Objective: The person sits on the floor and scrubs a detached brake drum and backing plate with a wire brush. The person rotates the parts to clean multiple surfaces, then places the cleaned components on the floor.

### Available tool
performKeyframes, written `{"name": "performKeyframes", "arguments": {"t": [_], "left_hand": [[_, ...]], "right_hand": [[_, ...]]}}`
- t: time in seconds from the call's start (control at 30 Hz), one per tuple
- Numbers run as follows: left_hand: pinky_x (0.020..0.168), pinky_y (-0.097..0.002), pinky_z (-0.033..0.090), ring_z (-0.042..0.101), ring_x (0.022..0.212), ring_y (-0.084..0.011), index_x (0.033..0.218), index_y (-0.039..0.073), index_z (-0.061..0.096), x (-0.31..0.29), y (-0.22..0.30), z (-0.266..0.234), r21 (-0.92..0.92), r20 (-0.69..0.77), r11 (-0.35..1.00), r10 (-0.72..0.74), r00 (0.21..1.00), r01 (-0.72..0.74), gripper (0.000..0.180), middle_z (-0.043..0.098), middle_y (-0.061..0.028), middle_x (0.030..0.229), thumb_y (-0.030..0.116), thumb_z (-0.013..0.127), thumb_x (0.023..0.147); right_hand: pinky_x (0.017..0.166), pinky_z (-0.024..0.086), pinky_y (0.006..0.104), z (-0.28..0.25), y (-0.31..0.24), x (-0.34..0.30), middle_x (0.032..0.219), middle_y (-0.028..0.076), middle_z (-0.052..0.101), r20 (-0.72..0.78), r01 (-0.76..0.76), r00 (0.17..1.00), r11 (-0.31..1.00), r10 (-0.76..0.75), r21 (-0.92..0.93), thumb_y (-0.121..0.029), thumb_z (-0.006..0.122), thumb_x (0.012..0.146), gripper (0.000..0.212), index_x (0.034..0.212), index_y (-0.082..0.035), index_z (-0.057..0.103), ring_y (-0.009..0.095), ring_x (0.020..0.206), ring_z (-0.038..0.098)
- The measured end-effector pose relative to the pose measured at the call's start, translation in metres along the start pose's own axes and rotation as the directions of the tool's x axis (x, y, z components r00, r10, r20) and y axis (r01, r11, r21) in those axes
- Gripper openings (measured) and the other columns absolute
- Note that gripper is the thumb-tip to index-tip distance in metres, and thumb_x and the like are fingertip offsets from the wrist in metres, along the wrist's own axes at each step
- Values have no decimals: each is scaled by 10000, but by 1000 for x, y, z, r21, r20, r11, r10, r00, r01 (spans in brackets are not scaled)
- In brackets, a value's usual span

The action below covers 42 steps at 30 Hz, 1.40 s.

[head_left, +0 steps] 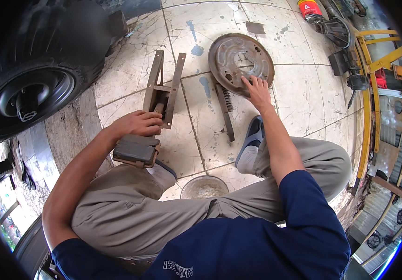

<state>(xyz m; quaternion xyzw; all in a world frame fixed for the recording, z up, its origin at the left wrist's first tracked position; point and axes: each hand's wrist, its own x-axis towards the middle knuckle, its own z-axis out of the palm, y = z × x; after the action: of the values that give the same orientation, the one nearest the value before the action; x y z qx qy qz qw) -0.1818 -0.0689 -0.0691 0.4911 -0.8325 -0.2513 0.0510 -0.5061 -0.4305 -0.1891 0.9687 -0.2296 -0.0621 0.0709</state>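
My left hand is closed around the narrow part of a rusty metal bracket with two long, drilled legs. Just below that hand sits a dark, worn block with a rusty edge; whether it joins the bracket is hidden. Further right, my right hand grips the near rim of a round, rusty brake backing plate, fingers lying on its face and thumb out of sight. Partly under the plate, a dark metal bar with a coil spring lies on the tiles.
A shallow round bowl stands between my feet. At left is a large tyre on a black wheel. A yellow metal frame, dark machine parts and a red tin line the right. A small brown scrap lies beyond the plate.
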Motion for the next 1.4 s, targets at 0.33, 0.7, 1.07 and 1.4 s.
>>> {"name": "performKeyframes", "arguments": {"t": [0.33, 0.7, 1.07, 1.4], "left_hand": [[1087, -441, 424, 427, 1412, -259, 1129, 174, 586, 5, -2, -3, -3, 24, 1000, 7, 1000, -7, 249, 529, -64, 1378, 244, 605, 891], [1138, -487, 351, 393, 1439, -256, 1337, 237, 538, 0, -2, 16, 45, -51, 990, -130, 990, 132, 379, 459, -96, 1492, 279, 547, 961], [1139, -443, 399, 391, 1448, -271, 1301, 190, 535, 9, -17, -12, 117, 35, 991, 61, 998, -64, 429, 476, -66, 1493, 190, 655, 889], [1036, -437, 552, 285, 1493, -352, 1116, 161, 531, 28, 9, -14, -152, 78, 988, 22, 997, -10, 415, 428, -56, 1512, -48, 698, 798]], "right_hand": [[1025, 428, 516, -3, -78, -47, 1333, 167, 560, 107, -480, 853, 688, 510, 545, -490, 636, 916, 630, 1417, -127, 519, 356, 1235, 531], [931, 466, 497, 21, -64, -104, 1105, 189, 692, 224, -220, 963, 923, 153, 317, -428, 725, 854, 662, 1393, -116, 501, 359, 1056, 647], [827, 526, 487, -63, -73, -57, 1004, 182, 713, 178, -418, 902, 688, 394, 593, -248, 693, 851, 399, 1202, -116, 555, 399, 948, 676], [898, 500, 409, -84, -121, -44, 1193, 203, 641, 78, -340, 831, 392, 550, 855, -272, 578, 999, 439, 1367, -43, 509, 343, 1026, 644]]}}
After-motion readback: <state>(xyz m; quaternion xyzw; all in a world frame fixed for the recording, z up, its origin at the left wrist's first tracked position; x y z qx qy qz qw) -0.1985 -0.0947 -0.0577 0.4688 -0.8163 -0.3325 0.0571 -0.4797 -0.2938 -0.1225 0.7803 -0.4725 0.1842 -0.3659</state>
